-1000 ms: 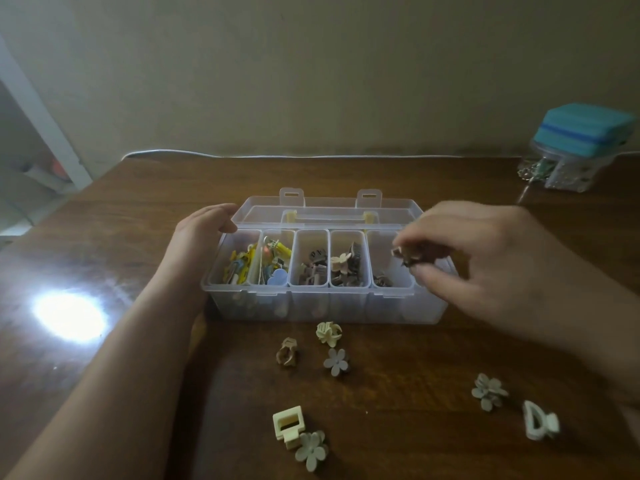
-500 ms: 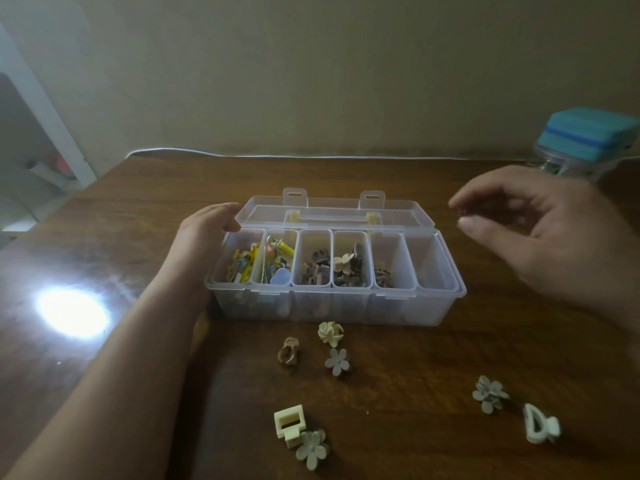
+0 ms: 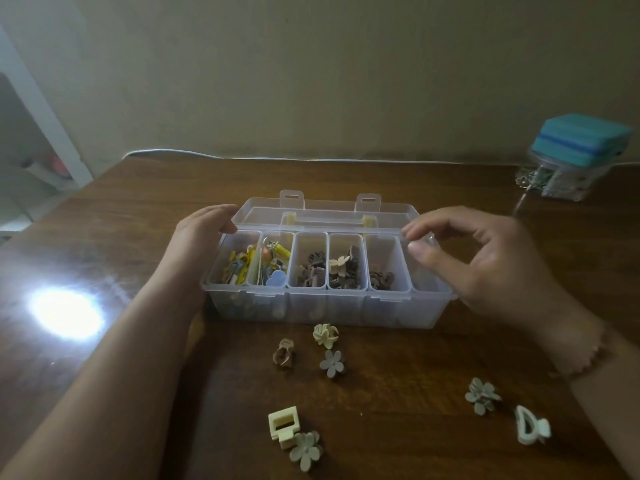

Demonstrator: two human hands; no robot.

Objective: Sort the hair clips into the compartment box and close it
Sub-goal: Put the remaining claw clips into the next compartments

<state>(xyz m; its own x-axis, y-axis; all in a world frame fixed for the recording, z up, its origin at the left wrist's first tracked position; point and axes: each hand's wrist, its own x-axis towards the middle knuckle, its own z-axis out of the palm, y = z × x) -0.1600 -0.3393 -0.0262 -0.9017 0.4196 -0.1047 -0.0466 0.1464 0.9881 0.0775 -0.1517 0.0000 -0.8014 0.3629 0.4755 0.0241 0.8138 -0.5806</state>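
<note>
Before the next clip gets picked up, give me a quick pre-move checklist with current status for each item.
1. Box lid open, lying back: ok.
2. Left hand steadying the compartment box at its left end: ok.
3. Right hand free of any clip: ok, though its fingers are curled at the box's right end.
4. Loose clips within reach, such as the cream flower clip: ok.
5. All clips sorted: not ok, seven remain on the table.
6. Rightmost compartment empty: cannot tell.
</note>
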